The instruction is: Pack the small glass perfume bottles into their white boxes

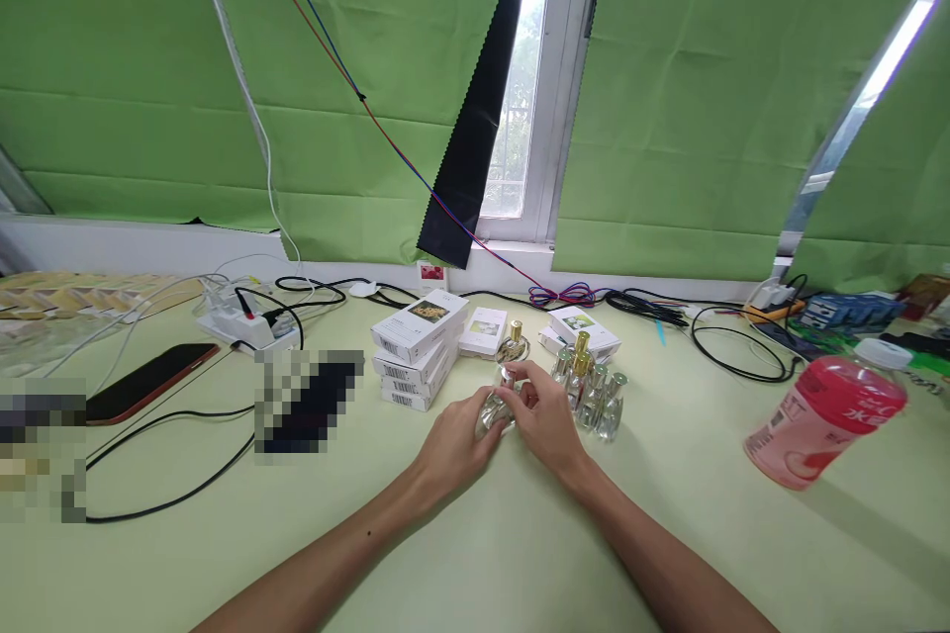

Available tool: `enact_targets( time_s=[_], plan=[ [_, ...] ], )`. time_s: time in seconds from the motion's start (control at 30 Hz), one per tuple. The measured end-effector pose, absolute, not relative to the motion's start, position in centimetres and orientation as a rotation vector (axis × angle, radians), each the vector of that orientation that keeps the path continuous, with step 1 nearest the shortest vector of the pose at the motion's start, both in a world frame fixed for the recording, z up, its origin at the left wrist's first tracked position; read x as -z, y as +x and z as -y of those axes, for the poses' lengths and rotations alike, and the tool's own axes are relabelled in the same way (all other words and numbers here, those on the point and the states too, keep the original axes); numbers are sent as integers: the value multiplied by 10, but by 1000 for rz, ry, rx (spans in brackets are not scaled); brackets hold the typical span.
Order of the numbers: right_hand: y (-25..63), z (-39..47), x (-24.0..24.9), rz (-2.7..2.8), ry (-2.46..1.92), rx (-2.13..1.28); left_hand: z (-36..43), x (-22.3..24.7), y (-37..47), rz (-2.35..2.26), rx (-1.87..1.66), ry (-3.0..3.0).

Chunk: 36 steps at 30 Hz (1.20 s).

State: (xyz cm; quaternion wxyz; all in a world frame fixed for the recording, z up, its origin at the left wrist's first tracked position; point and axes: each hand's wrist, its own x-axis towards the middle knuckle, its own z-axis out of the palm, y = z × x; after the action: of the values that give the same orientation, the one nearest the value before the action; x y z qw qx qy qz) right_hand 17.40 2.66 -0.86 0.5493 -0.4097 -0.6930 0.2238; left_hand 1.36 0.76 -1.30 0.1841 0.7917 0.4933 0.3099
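Note:
My left hand is closed round the body of a small clear glass perfume bottle, low over the table. The fingers of my right hand pinch the top of the same bottle, partly hiding its neck. Just behind my hands stands another glass bottle with a gold spray top. To the right of my right hand, several small glass bottles with silvery or gold tops are grouped upright, close together.
White boxes are stacked left of my hands, with another white box behind. More boxes lie behind the bottle group. A pink drink bottle stands right. A phone, power strip and black cables lie left.

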Motion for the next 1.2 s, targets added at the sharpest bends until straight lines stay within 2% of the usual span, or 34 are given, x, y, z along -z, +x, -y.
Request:
enact_targets(
  time_s=[0.5,1.2],
  plan=[
    [177,-25,11,1720,-818,-525,-8,13,14,-1404,-858,2225],
    [170,-32,7,1659,-981,-506,-8,13,14,-1410,-880,2229]
  ],
)
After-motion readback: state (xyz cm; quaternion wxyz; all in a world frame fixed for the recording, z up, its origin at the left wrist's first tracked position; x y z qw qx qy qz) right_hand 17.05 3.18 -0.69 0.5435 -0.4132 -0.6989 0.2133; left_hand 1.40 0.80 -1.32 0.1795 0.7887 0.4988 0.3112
